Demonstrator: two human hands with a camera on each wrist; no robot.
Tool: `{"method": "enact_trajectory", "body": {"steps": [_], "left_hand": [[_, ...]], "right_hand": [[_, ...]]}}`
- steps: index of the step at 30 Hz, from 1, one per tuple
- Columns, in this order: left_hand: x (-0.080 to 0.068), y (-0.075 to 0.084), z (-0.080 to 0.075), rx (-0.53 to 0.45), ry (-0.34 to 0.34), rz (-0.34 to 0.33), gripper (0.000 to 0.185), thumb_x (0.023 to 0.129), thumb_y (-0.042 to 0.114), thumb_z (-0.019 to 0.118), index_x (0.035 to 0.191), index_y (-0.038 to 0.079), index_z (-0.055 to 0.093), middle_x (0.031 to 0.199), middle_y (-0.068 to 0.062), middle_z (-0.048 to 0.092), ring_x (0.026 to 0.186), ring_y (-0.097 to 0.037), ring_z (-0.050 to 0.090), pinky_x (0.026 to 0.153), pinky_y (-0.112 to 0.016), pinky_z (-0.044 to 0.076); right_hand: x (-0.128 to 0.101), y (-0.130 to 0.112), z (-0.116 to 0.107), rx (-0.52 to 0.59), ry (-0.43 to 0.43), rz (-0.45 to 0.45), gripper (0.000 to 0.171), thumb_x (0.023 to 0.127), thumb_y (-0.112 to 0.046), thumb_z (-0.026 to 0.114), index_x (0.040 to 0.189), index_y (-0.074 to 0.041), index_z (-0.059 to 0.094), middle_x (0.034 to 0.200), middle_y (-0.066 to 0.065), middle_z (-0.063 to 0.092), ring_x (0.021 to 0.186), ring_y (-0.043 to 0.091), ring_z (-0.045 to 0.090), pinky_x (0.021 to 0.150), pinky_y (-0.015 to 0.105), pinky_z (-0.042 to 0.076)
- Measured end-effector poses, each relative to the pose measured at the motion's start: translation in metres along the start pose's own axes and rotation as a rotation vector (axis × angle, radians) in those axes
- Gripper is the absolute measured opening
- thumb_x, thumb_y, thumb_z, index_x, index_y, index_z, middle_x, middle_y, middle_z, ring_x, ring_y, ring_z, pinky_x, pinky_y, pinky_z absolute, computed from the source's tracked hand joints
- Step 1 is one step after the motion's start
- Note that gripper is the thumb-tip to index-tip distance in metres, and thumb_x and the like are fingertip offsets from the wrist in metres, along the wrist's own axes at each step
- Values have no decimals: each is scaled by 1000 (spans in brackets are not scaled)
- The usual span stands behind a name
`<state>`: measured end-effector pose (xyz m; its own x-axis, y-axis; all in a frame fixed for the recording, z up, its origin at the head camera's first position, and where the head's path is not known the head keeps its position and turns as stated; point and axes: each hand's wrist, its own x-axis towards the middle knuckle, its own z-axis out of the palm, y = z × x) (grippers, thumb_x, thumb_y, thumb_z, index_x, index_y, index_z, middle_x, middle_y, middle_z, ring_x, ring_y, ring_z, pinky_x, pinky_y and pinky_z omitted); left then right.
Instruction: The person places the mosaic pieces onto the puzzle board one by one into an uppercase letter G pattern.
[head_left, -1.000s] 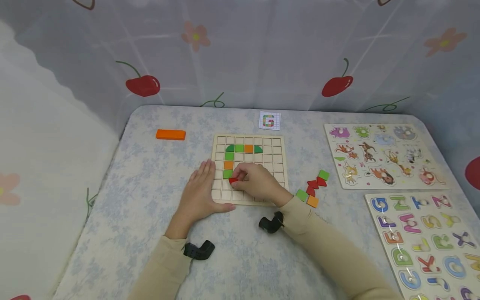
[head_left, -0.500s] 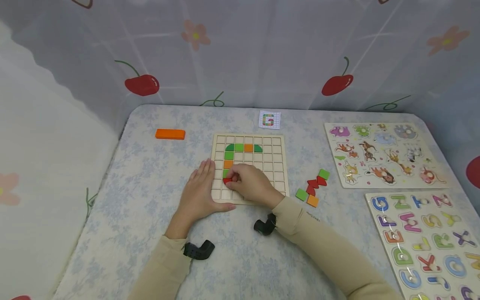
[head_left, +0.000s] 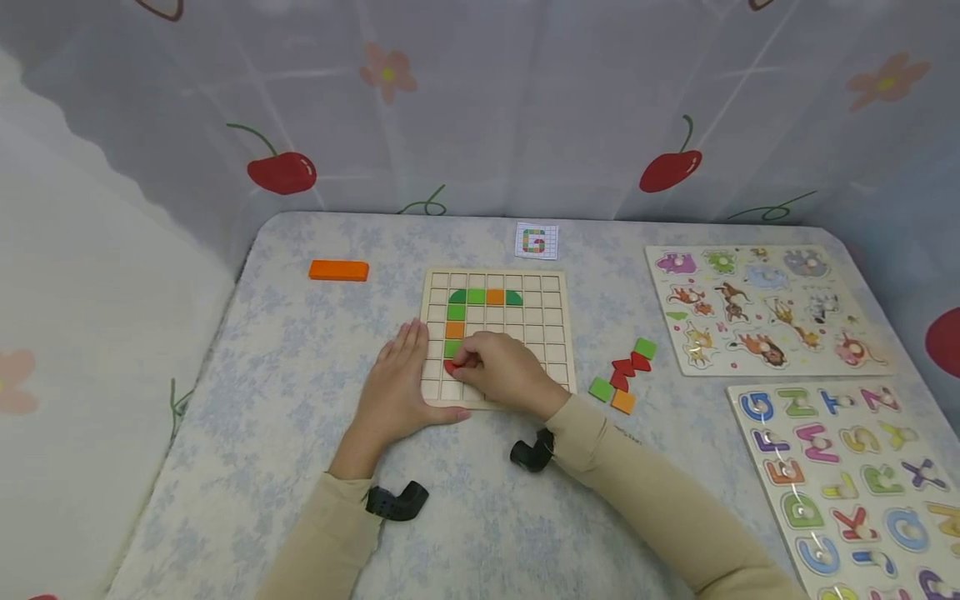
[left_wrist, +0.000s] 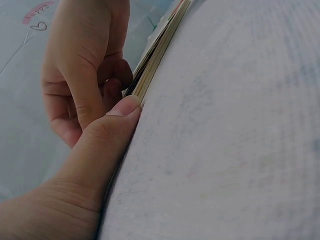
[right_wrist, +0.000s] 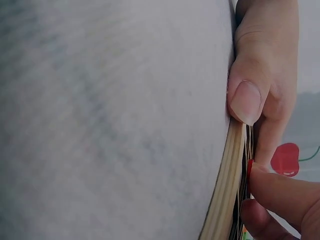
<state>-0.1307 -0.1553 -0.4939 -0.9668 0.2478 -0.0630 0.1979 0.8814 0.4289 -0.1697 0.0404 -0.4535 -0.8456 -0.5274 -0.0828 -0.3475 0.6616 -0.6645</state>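
Seating a red tile (head_left: 452,364) into the wooden grid board (head_left: 551,333), in the cell just below the green tile (head_left: 452,347) at the foot of the left column of placed tiles. Right hand (head_left: 504,371) pinching the red tile between thumb and curled fingers, directly beside the left hand (head_left: 396,392), which lies flat with straight fingers, thumb pressed along the board's near edge to steady it on the worktop (head_left: 300,375). Next, by the look of it: squaring the tile to its cell and pressing it flush before letting go. Spare tiles (head_left: 621,377) waiting just off the right wrist; pattern card (head_left: 537,241) beyond the board. Against the earlier frames, red tile shifted left and lower, from one cell further right; left hand unchanged.
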Motion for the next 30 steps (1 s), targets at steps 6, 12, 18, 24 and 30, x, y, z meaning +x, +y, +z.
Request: {"method": "enact_trajectory", "body": {"steps": [6,12,18,24,30], "left_hand": [[1,0,1,8,3,-5,140,62,87,66,159,4,7,168,-10,5,157,-24,3,127,-47,11],[2,0,2,3,5,-13,141,62,86,68,159,4,6,168,-10,5,157,-25,3,127,-47,11],[2,0,4,8,7,-14,142,61,86,68,159,4,6,168,-10,5,157,-24,3,127,-47,11],[2,0,4,0,17,-6,141,61,86,68,159,4,7,168,-10,5,157,-25,4,127,-48,11],[1,0,5,6,18,-9,141,62,85,68,159,4,6,168,-9,5,157,-25,4,126,-48,12]], "right_hand": [[-12,6,-12,-28,6,25,7,91,-19,71,97,-18,74,85,-9,66,77,8,58,72,26,50],[-34,24,-37,-35,14,111,11,91,-22,71,102,-19,72,86,-7,63,76,13,56,70,28,49],[-64,49,-66,-100,19,180,20,89,-26,75,107,-18,71,89,-6,64,76,14,55,68,29,46],[-97,73,-89,-182,-3,215,28,87,-24,77,112,-14,70,88,-3,62,73,14,52,64,29,44],[-116,85,-96,-235,-31,233,25,84,-25,80,106,-14,72,85,-3,60,74,13,50,64,28,43]]}}
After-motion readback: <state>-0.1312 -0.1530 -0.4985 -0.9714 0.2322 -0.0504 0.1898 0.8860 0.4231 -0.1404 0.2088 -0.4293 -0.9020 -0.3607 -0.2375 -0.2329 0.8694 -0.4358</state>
